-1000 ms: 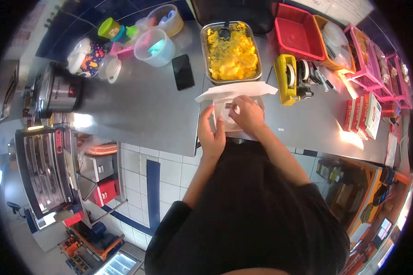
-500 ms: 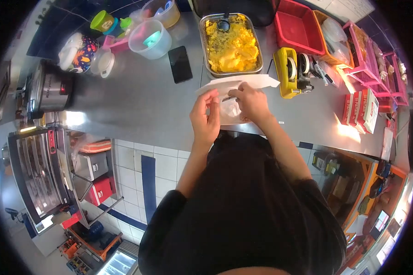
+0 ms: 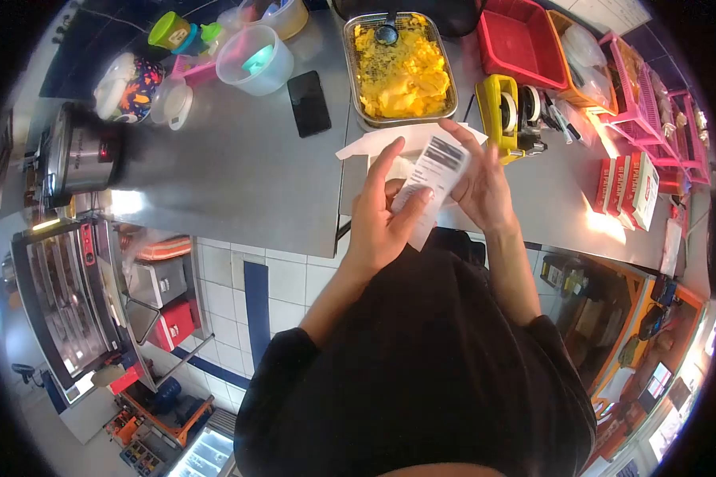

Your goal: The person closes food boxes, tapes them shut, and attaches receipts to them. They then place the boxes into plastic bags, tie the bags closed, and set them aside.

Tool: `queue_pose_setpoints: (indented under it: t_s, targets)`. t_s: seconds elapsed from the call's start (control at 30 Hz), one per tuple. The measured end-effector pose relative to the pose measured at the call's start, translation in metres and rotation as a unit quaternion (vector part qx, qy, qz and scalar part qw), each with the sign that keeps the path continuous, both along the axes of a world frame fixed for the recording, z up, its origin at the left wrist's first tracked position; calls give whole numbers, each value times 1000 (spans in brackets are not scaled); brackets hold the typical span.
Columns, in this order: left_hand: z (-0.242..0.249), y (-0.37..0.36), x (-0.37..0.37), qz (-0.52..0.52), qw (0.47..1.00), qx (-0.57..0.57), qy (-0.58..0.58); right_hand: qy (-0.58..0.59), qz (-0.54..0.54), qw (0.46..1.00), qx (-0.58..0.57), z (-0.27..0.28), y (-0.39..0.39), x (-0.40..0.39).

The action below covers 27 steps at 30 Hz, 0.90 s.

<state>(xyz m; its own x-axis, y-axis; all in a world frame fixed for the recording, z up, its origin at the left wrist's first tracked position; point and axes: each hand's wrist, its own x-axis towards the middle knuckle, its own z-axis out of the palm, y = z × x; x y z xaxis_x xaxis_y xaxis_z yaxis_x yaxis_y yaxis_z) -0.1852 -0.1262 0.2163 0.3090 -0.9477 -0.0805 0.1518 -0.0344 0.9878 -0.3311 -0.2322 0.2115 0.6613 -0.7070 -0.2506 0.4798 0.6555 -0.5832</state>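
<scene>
A printed paper receipt (image 3: pixel 431 176) is pinched between the thumb and fingers of my left hand (image 3: pixel 380 226), tilted over the counter's front edge. My right hand (image 3: pixel 487 191) is beside the slip's right side, its fingers spread and its palm turned toward it. Behind both hands lies a sheet of white paper (image 3: pixel 362 146), partly covered by them. Just beyond it stands a metal tray (image 3: pixel 349 73) of yellow mashed food (image 3: pixel 412 89), with a dark round-headed scoop (image 3: pixel 387 34) resting in it.
On the steel counter (image 3: pixel 239 171), a black phone (image 3: pixel 309 103) lies left of the tray. Further left are a clear tub (image 3: pixel 243 75) and a cooker (image 3: pixel 84 155). To the right stand a yellow tape dispenser (image 3: pixel 497 115), a red bin (image 3: pixel 523 67) and red-and-white boxes (image 3: pixel 628 191).
The receipt is now up in my left hand, in front of the white paper. My right hand has moved right and its fingers have opened; earlier they were pinched over the paper.
</scene>
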Motion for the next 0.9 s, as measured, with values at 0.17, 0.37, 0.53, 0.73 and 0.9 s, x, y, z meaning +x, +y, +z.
queue_pose_setpoints:
  t_s: [0.17, 0.37, 0.53, 0.73, 0.9]
  targets:
    - [-2, 0, 1, -47, 988, -37, -140, 162, -123, 958, -204, -2, 14, 6]
    - [23, 2, -3, -133, 989, -44, -50, 182, -191, 940, -216, 17, 10, 8]
    - [18, 0, -5, -177, 982, -64, -28, 208, -203, 929, -229, 16, 11, 1]
    - [19, 2, -7, -182, 980, -64, -40, 234, -209, 907, -280, 19, 15, -6]
    - [22, 2, -11, -164, 982, -84, -41, 237, -199, 906, -289, 24, 23, -11]
